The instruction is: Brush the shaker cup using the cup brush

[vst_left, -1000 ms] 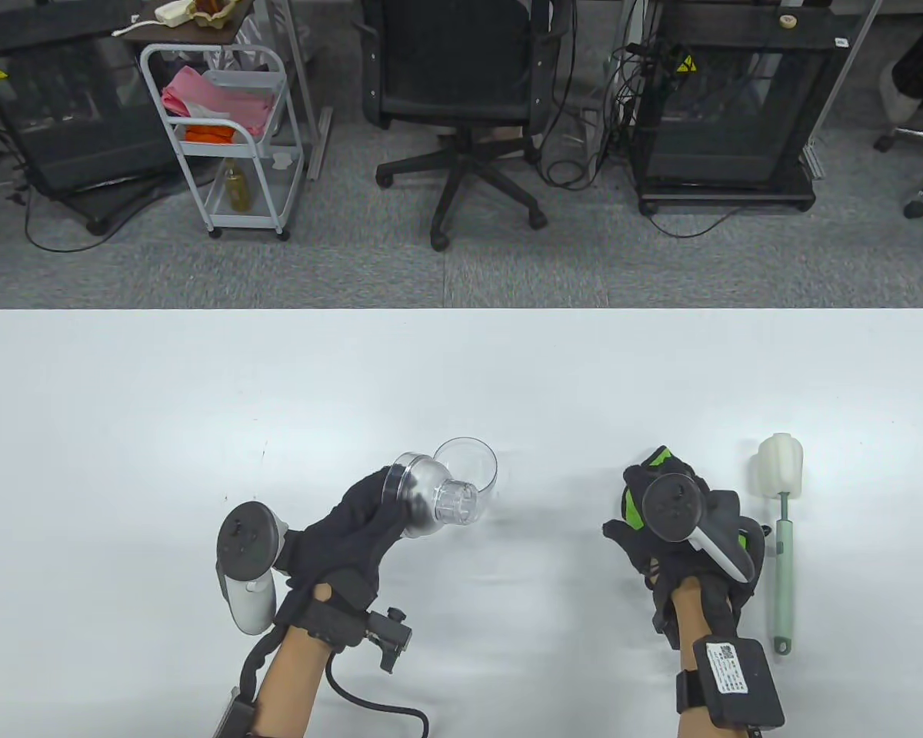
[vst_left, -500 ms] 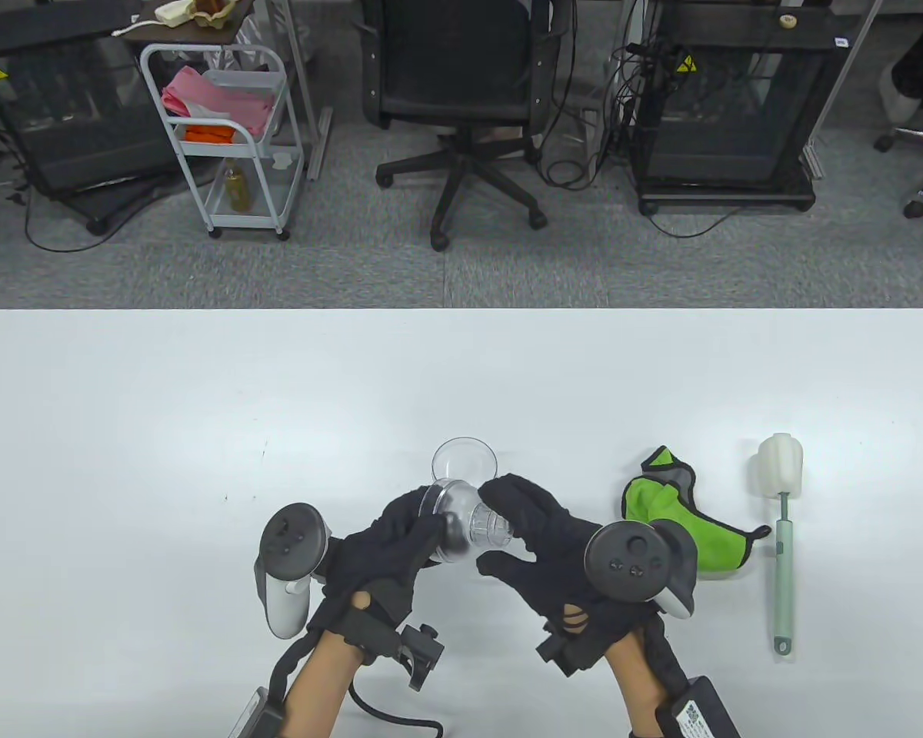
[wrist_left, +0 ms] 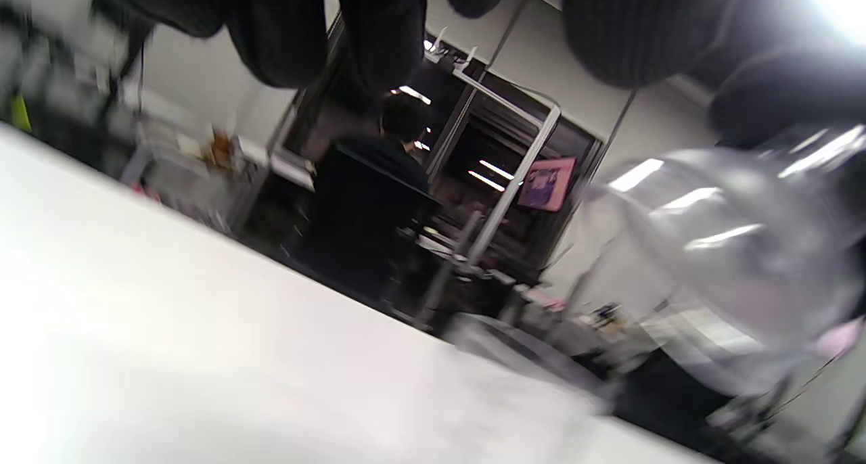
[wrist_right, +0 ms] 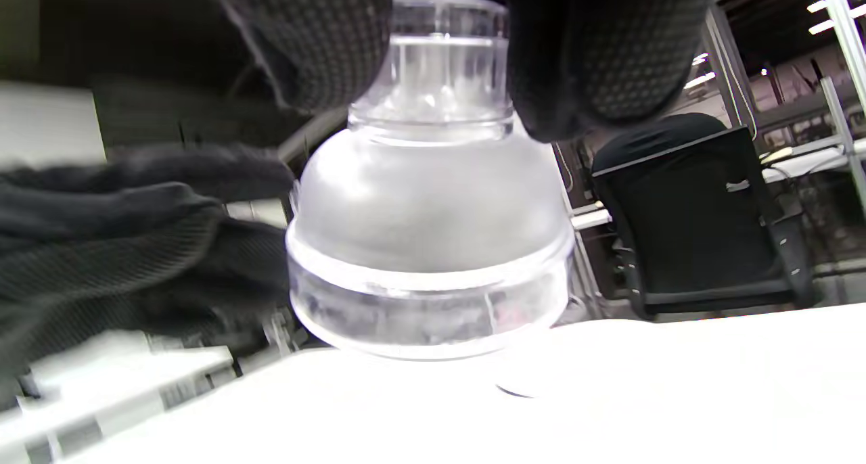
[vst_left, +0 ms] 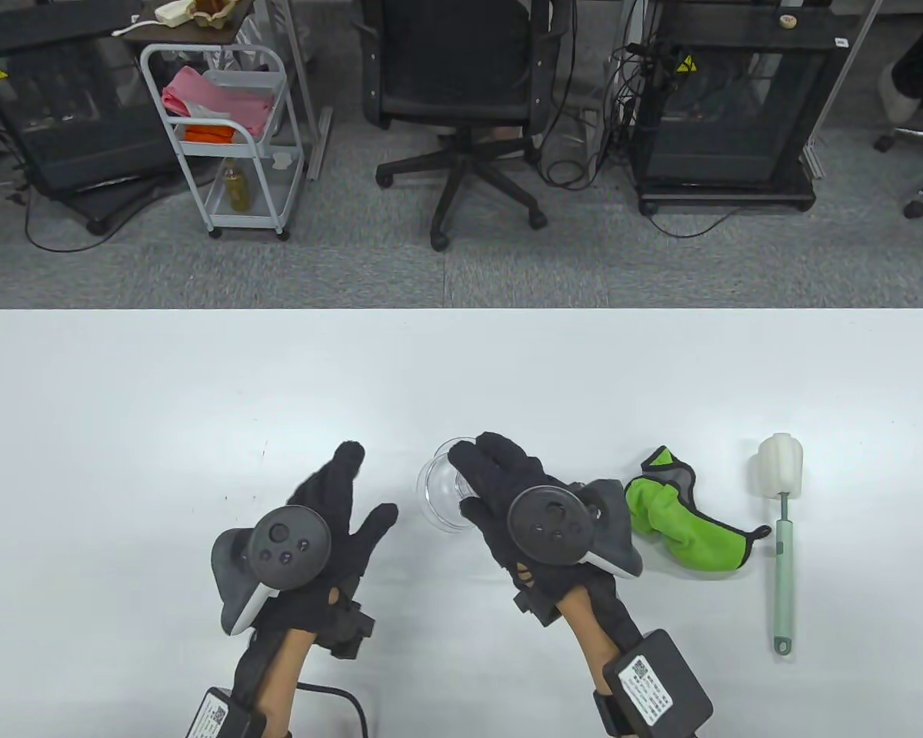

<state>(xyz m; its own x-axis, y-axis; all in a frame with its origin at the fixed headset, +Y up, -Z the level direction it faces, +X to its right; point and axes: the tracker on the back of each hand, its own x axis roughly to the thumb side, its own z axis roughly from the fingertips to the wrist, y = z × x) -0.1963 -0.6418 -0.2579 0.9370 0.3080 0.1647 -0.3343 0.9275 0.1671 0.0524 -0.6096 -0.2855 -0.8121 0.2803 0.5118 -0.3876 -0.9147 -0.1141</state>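
Note:
The clear shaker cup (vst_left: 452, 450) stands on the white table (vst_left: 123, 400), mostly hidden behind my right hand (vst_left: 481, 469). My right hand grips the small cap of the clear domed shaker lid (vst_left: 440, 503) from above. In the right wrist view my fingers (wrist_right: 318, 38) pinch the cap and the lid (wrist_right: 433, 247) hangs just over the table. My left hand (vst_left: 354, 492) lies open to the left of the lid, apart from it, holding nothing. The cup brush (vst_left: 781, 553), with a white sponge head and a pale green handle, lies at the far right, untouched.
A green and grey cloth (vst_left: 684, 526) lies crumpled between my right hand and the brush. The left wrist view is blurred and shows a clear shape (wrist_left: 717, 268) at its right. An office chair, a cart and racks stand beyond the table's far edge.
My right hand moved left from the cloth and took the lid by its cap. My left hand let go of the lid, opened and drew back to the left.

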